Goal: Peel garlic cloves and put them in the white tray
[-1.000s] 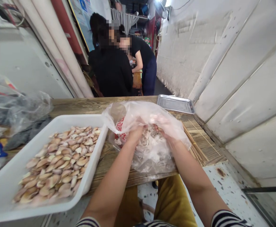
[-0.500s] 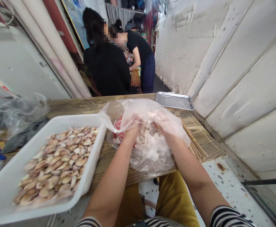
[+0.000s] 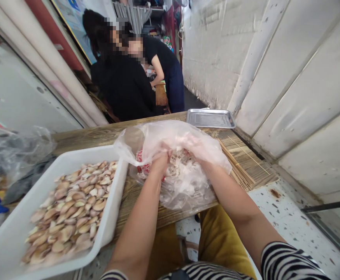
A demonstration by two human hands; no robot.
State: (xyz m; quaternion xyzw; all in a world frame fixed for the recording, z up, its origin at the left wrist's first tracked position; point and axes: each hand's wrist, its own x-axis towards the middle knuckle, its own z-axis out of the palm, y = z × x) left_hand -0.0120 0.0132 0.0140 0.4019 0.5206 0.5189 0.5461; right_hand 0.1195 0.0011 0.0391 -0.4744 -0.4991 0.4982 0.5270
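Note:
A clear plastic bag (image 3: 184,194) lies in front of me, with papery garlic skins (image 3: 183,163) inside and red printing at its left. Both my hands reach into its mouth. My left hand (image 3: 162,152) is at the left side of the skins, its fingers hidden under the film. On the other side, my right hand (image 3: 193,149) is covered by the cloudy plastic, so its fingers show only faintly. Whether either one grips anything is hidden. To the left stands a white tub (image 3: 108,217) holding many unpeeled garlic cloves (image 3: 70,210).
Bamboo skewers (image 3: 240,171) lie on the wooden table (image 3: 85,136) right of the bag. A metal tray (image 3: 211,118) sits at the far edge. Crumpled plastic bags (image 3: 24,151) are at left. Beyond the table are two people in dark clothes (image 3: 123,89). A wall (image 3: 298,97) runs along the right.
The view has shifted slightly, so the people and tray appear further left. My right hand has gone a little deeper under the plastic; both hands stay in the bag.

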